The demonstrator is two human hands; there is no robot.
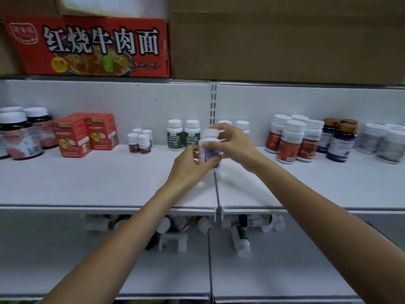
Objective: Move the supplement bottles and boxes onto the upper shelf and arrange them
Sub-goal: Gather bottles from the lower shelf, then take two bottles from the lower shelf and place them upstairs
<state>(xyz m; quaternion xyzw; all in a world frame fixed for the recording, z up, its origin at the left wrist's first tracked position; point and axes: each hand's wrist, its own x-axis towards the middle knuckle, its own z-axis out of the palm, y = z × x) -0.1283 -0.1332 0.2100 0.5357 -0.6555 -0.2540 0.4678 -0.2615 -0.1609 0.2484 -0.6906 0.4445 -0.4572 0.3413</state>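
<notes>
While both arms reach forward in the head view, the left hand [190, 165] and right hand [232, 143] meet on one white-capped bottle [210, 148] with a purple label. The bottle is upright over the middle of the upper shelf [87, 183], at the seam between its two panels. Whether its base touches the shelf cannot be told. The left hand grips the lower body, fingers curled round it from the left. The right hand wraps the neck and cap from the right, fingertips over the lid.

Along the back of the same shelf stand ordered groups. At far left are large dark bottles [22, 137] with white caps, and beside them two red boxes [83, 134]. Next come four small brown bottles [140, 141], then two green-labelled bottles [184, 134] just left of the hands. Two more white bottles [242, 126] show partly behind the right hand. Further right are red-labelled bottles [293, 141], gold-capped purple bottles [339, 141] and pale, blurred bottles [381, 143] at the edge.

On the lower shelf [65, 260], a loose heap of bottles [175, 233] lies on its sides under the front lip of the upper one.

Above everything, a red noodle carton [92, 47] sits beside a plain brown cardboard box [285, 40].
</notes>
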